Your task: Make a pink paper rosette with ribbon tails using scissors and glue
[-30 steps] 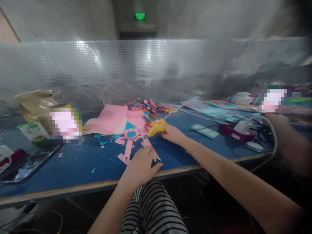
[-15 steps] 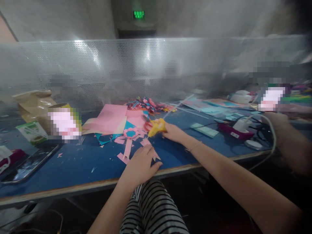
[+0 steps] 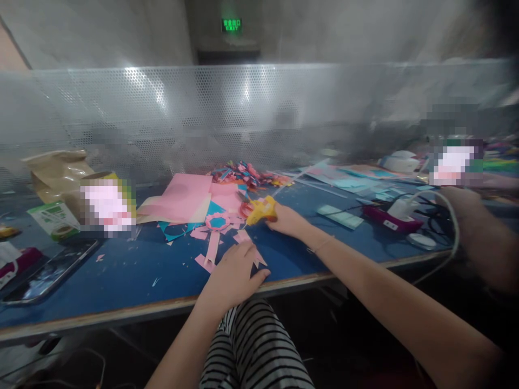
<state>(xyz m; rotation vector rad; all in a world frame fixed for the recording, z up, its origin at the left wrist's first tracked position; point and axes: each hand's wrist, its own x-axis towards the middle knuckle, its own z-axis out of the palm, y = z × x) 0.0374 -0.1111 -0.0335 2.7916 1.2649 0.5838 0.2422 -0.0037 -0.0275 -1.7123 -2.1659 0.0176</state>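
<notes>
The table [image 3: 138,265] is ending in a worn, pale edge just above the person's striped legs [image 3: 259,346], with the left hand [image 3: 235,270] resting close to it. Between that hand and the phone [image 3: 52,273], blue tabletop is showing, flecked with paper bits. On the other side, a power strip [image 3: 392,220] and another person's arm [image 3: 482,232] are bounding the space.

The right hand [image 3: 286,222] is closing around a chunky yellow tool [image 3: 261,210], its front pointing at the paper. The left is lying palm down, thumb spread, fingertips touching pink strips [image 3: 242,237]. Left of the tool, a pink ring [image 3: 209,220] is lying flat, its rim looking pleated around a blue middle, a strip trailing toward the edge.

Behind, a smooth pink sheet [image 3: 188,194] is overlapping cream paper, shreds are heaping in a tangled pile [image 3: 241,174], and a perforated screen [image 3: 227,102] is gleaming.
</notes>
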